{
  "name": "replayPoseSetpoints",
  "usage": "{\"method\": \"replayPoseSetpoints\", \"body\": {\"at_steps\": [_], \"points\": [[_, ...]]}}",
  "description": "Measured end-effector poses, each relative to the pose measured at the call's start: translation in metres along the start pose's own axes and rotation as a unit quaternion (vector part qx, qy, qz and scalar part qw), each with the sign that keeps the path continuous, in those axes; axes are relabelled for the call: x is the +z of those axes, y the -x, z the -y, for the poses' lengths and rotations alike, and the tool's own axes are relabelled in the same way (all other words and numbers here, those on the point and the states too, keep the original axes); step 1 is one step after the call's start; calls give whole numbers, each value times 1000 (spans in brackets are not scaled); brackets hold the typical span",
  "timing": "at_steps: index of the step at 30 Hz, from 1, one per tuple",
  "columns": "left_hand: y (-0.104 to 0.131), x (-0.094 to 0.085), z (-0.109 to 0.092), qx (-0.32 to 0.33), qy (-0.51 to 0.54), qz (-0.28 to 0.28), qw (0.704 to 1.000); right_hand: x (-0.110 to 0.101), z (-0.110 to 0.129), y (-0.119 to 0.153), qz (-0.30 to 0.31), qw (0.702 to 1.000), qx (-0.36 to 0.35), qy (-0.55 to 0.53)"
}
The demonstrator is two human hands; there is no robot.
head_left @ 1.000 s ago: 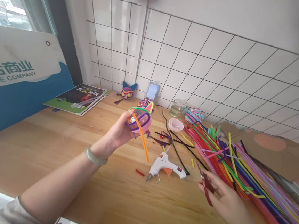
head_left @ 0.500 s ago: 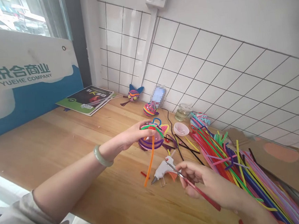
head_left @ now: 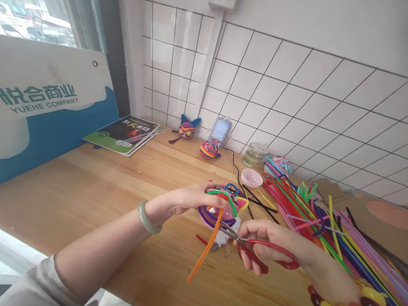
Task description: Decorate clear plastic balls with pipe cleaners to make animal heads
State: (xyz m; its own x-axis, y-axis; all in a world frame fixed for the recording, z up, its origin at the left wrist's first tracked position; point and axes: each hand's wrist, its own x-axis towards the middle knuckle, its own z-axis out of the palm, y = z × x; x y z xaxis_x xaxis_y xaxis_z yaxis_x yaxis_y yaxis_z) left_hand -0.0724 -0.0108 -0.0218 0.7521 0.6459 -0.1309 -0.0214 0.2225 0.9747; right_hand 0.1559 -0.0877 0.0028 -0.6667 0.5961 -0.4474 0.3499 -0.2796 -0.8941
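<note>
My left hand (head_left: 197, 199) grips a round ornament (head_left: 209, 217) wrapped in colourful pipe cleaners, with a yellow-and-pink ear and a blue loop. An orange pipe cleaner (head_left: 204, 252) hangs from its front. In my right hand (head_left: 260, 243) are red-handled scissors (head_left: 279, 251), their blades parted and touching or very near the orange strip just below the ornament. Partly hidden behind the scissors, a white glue gun (head_left: 221, 238) lies on the wooden table (head_left: 128, 269).
Bundles of pipe cleaners (head_left: 340, 241) spread at the right beside cardboard (head_left: 391, 217). Behind stand a pink bowl (head_left: 251, 178), a glass jar (head_left: 253, 155), two finished ornaments (head_left: 186, 128) and a blurred phone (head_left: 220, 131). Booklets (head_left: 126, 135) lie at the back left.
The ornament has come down and to the right, towards the scissors. My right hand has turned the scissors, and their handles have spread and blades opened at the orange strip.
</note>
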Motion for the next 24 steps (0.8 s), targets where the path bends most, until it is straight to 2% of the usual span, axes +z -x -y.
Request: {"method": "replayPoseSetpoints", "body": {"at_steps": [5, 11, 14, 20, 24], "points": [[3, 4, -3, -23, -28, -4, 999, 3, -3, -1, -29, 999, -5, 12], [3, 5, -2, -18, -35, 8, 999, 4, -5, 2, -29, 999, -43, 1], [3, 6, -2, -29, -27, 14, 999, 3, -8, 2, -38, 999, -34, 6], [-1, 5, 3, -31, -29, -10, 999, -3, -19, 1, -57, 998, -14, 27], [-4, 3, 8, -25, -18, 5, 1000, 1, -12, 0, -91, 994, 5, 52]]}}
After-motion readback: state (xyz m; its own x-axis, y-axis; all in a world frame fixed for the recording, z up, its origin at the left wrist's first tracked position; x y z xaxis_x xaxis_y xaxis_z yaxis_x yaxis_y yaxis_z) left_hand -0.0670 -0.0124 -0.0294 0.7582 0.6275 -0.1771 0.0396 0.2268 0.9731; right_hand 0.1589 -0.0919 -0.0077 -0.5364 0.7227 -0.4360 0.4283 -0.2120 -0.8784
